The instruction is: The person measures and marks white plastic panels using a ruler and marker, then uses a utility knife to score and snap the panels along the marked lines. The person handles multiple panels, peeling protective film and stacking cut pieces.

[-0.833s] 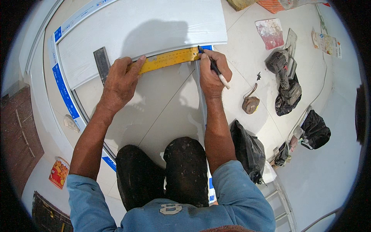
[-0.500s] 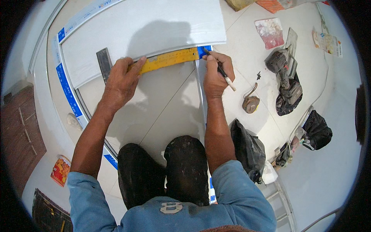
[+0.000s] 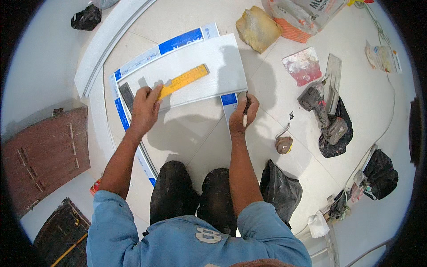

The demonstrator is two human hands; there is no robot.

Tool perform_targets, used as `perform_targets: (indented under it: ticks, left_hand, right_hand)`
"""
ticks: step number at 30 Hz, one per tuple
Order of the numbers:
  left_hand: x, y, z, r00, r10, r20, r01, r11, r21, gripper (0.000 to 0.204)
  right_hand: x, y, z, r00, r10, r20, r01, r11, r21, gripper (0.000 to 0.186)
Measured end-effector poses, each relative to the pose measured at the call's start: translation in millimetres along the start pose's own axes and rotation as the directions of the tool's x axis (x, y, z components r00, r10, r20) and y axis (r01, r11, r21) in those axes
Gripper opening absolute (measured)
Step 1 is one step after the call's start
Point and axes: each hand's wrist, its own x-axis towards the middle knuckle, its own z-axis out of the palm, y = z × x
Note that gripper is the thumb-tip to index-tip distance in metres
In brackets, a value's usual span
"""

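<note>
My left hand [image 3: 146, 109] grips a carpenter's square near its corner. The square's yellow blade [image 3: 183, 81] reaches right over a white panel [image 3: 218, 62], and its dark grey stock [image 3: 126, 95] lies at the panel's left end. Whether the blade touches the panel I cannot tell. Closed around a dark marker pen with a pale end [image 3: 245, 119], my right hand [image 3: 240, 111] is by the panel's near right corner. The panel rests across a frame with blue-and-white film [image 3: 229, 99]; part of the frame is hidden beneath it.
To the right lie a tape measure [image 3: 283, 145], a cordless drill [image 3: 318, 104], a long metal trowel [image 3: 333, 82], a red-and-white stained sheet [image 3: 302, 66] and a black bag [image 3: 280, 191]. A yellowish crumpled piece [image 3: 258, 29] sits beyond the panel. Brown boards [image 3: 49, 155] stand at left.
The square has moved from the panel's near edge onto its face, swinging its tip away from me. My right hand has dropped toward me, off the blade's end. The whole view has shifted.
</note>
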Motion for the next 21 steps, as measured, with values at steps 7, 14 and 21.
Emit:
perform_targets:
  ticks: [7,14,21]
  left_hand:
    - [75,-70,14,1.000,-0.014,-0.024,0.013,0.999,-0.039,0.065]
    - [99,-113,30,0.997,0.083,0.003,-0.081,0.986,-0.145,0.062]
    - [97,-119,24,0.986,0.162,0.025,-0.151,0.956,-0.252,0.061]
  right_hand:
    - [4,0,6,0.949,-0.314,0.001,0.307,0.928,-0.212,0.029]
    - [-2,-2,13,0.965,-0.261,0.011,0.241,0.873,-0.423,0.039]
    - [-4,-3,19,0.982,-0.185,-0.026,0.157,0.889,-0.430,0.038]
